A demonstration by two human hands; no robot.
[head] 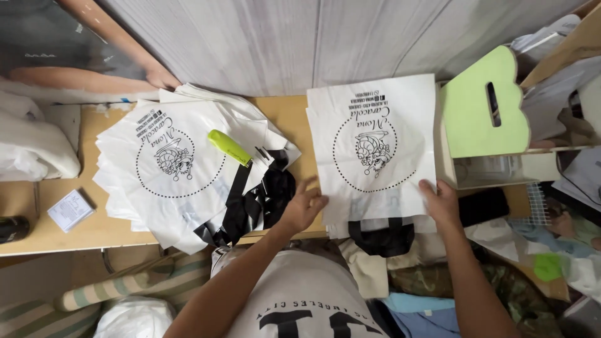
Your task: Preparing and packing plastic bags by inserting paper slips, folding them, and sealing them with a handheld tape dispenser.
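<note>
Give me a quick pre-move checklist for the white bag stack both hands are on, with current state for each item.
1. Left hand on the left edge of the right-hand stack of white printed bags: ok.
2. Right hand on the stack's lower right corner: ok.
3. Stack edges squared: not ok, lower sheets stick out at the bottom.
4. Black handles hang free over the table edge: ok.
5. Green stapler out of the way, lying on the fanned left pile: ok.
6. Another person's hand away from the held stack, near the left pile's far edge: ok.
</note>
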